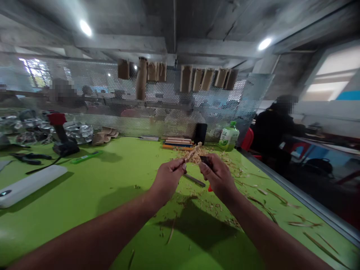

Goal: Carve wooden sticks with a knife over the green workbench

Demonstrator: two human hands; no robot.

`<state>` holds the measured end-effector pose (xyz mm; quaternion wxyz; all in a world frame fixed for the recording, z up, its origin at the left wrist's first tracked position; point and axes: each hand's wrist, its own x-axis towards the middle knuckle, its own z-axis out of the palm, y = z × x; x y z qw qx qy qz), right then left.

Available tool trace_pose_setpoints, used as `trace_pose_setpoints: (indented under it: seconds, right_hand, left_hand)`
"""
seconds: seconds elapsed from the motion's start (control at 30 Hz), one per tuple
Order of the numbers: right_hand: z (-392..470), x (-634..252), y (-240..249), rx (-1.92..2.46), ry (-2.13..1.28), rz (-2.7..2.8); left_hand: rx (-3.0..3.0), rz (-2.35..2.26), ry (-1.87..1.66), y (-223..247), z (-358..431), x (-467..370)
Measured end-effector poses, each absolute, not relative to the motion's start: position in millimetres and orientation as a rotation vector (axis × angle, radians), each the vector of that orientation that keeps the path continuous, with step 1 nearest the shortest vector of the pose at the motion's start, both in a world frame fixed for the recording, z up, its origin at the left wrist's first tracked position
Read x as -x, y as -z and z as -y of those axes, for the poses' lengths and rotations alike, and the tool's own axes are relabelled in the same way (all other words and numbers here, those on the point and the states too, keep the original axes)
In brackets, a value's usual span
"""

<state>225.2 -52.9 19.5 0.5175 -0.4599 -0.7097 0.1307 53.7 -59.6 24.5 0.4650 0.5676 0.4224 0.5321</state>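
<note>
My left hand (168, 178) is closed in a pinch on a thin, pale carved wooden stick (192, 151), which points up and away from me. My right hand (221, 176), just beside it, is wrapped around a dark-handled tool (206, 161); its working end cannot be made out. A red piece (210, 188) shows below that hand, and I cannot tell whether it belongs to the tool. Beneath the hands a flat grey metal strip (195, 180) lies on the green table (92, 187). Wood shavings (197, 158) are heaped behind the hands and scattered around them.
A cordless drill (60, 137), pliers (30, 157), a green utility knife (86, 157) and a white elongated device (33, 183) lie left. Behind stand a stack of strips (177, 142), a black phone-like slab (200, 134) and a green bottle (229, 137). A person (277, 123) sits right.
</note>
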Motion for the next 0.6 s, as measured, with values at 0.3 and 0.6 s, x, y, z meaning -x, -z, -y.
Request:
trace_pose_setpoints:
  seconds: [0.3,0.6]
  right_hand:
    - [50.9,-227.7,-22.0,1.162,-0.141,1.812]
    - [52.9,-224.4,-22.5,1.286,-0.031,1.979]
  left_hand:
    - [-1.391,-1.065,-1.244,-20.4,56.3,-56.7]
    - [-1.430,-0.984,-1.227,-18.4,58.4,-56.1]
